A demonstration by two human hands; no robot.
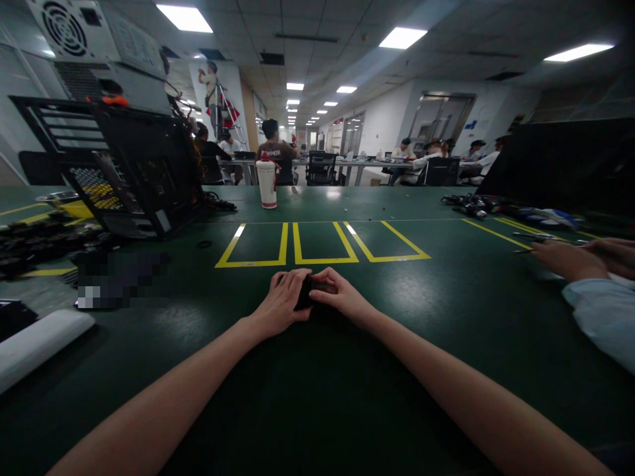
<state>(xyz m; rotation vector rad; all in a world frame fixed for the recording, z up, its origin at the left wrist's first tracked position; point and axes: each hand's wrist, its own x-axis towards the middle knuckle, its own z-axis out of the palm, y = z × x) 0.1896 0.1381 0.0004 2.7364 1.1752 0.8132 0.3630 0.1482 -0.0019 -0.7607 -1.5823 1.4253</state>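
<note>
Over the middle of the green table, both hands meet at a small black object (304, 295) whose kind I cannot make out. My left hand (279, 302) wraps over it from the left, fingers on top and thumb below. From the right, my right hand (341, 295) pinches at its side with thumb and forefinger. Most of the object is hidden by the fingers. Just beyond the hands, yellow tape (327, 261) marks out three box shapes on the tabletop (238, 410).
A black computer case (143, 172) with a power supply (74, 33) on top stands at left, near a white roll-like object (44, 344). A white bottle (268, 182) stands behind. Another person's hands (570, 258) work at right, near cables (466, 203).
</note>
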